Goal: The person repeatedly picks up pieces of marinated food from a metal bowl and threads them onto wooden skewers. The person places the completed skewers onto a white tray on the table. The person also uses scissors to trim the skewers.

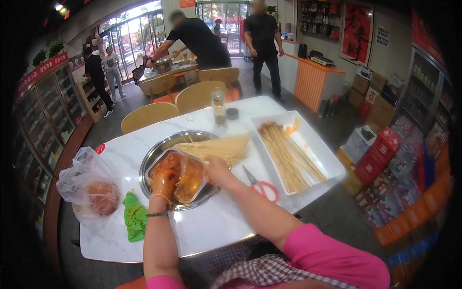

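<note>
My left hand [165, 184], in a clear glove with a band at the wrist, is down among red, oily meat pieces in a clear plastic tray [191, 178]; its fingers are partly hidden. My right hand [217, 170] grips the tray's right rim, and thin sticks rise beside its fingers. The tray rests tilted in a round steel basin [145, 164]. Bare bamboo skewers [227, 146] lie fanned across the basin's far right side. Right of them a white tray [326, 155] holds many skewers [285, 159] with meat at their far ends. Red-handled scissors [260, 187] lie between basin and white tray.
A plastic bag of reddish meat [103, 197] and a green cloth [134, 216] lie left on the white table [213, 234]. A glass jar [218, 108] and dark lid [232, 113] stand at the far side. Chairs [149, 117] adjoin the table; several people are beyond.
</note>
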Demonstrator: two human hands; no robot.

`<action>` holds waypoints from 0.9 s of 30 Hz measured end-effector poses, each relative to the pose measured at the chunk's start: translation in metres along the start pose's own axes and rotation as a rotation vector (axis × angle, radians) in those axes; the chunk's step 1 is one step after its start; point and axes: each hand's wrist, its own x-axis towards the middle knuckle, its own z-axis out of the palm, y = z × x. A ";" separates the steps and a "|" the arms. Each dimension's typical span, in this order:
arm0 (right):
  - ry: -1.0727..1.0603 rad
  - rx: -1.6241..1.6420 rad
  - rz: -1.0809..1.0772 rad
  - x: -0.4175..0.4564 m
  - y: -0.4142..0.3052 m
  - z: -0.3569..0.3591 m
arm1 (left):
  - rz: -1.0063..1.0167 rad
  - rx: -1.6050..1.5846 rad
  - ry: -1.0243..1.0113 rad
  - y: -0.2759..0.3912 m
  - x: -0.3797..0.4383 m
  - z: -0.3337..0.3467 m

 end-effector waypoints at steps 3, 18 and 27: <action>0.045 -0.239 -0.017 0.000 0.002 -0.002 | 0.013 0.013 0.012 0.004 -0.001 -0.002; 0.237 -0.668 -0.316 0.022 0.037 -0.010 | -0.170 -0.135 0.002 -0.012 0.010 0.011; 0.157 -0.793 -0.224 0.028 0.031 -0.014 | -0.401 -1.093 0.027 0.001 0.006 0.007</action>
